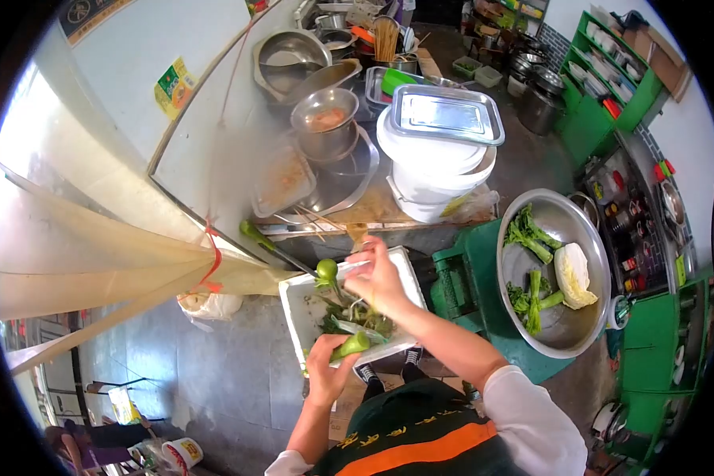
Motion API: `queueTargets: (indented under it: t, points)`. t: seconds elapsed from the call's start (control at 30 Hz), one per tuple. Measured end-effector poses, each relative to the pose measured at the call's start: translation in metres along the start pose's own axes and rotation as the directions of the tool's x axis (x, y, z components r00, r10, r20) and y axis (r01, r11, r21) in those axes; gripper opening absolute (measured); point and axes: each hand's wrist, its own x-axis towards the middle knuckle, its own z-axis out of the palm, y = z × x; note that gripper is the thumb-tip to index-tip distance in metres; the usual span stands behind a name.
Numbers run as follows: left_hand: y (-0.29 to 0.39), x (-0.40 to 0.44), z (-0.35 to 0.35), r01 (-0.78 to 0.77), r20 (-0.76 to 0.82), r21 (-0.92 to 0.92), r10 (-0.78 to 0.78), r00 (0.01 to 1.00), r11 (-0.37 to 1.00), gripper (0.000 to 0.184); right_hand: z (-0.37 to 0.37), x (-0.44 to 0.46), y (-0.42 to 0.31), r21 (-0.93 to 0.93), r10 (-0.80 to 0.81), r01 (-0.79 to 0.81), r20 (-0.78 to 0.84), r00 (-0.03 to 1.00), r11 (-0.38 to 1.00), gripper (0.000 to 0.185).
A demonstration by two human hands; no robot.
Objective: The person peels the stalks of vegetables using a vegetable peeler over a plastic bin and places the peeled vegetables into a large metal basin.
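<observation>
Dark green cloth with an orange band forms the person's apron point(420, 448), below the two bare hands. The left hand point(325, 373) pinches a short, thick green stalk point(351, 344) between thumb and fingers, its grip narrowed to the stalk's width, over the near edge of a white foam box point(296, 317). Leafy scraps point(365, 317) and a bit of clear plastic lie inside the box. Beyond the left hand, the right hand point(379, 282) has its fingers curled and partly spread, just beside a second green stalk point(327, 268) with a rounded end, at the box's far side; whether the fingertips touch it I cannot tell.

To the right, a wide steel basin point(575, 325) sits on a green stand point(484, 246) and holds leafy greens point(529, 234) and a pale piece of napa cabbage point(575, 275).

Past the box, a counter bears stacked white buckets point(432, 178) topped by a rectangular metal tray point(448, 115), with steel bowls point(325, 143) to their left. Farther off stand green shelves point(599, 79) loaded with dishes.
</observation>
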Motion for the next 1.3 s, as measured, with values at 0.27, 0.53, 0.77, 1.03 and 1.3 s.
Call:
queueTargets:
  t: [0.27,0.53,0.77,1.03,1.3]
  points:
    - [-0.005,0.001,0.004,-0.145,-0.108,0.323,0.188,0.976,0.935,0.033,0.011,-0.02,-0.017,0.354,0.21,-0.239,0.121,0.97,0.904,0.064]
    - [0.0,0.002,0.005,-0.286,-0.141,0.386,0.362,0.921,0.877,0.034,-0.013,-0.006,0.013,0.365,0.26,-0.24,-0.005,0.966,0.9,0.06]
    - [-0.001,0.005,0.014,-0.336,-0.103,0.474,0.431,0.897,0.814,0.033,-0.005,-0.022,-0.025,0.498,0.196,-0.209,0.079,0.977,0.841,0.06]
    - [0.006,0.004,0.017,-0.463,-0.038,0.532,0.566,0.823,0.709,0.034,-0.041,-0.01,0.026,0.413,0.274,-0.381,0.295,0.915,0.827,0.058]
    - [0.064,0.059,0.076,-0.204,0.114,0.025,0.2,0.973,0.979,0.032,-0.041,-0.041,0.074,-0.241,-0.003,-0.02,-0.096,0.995,0.97,0.063]
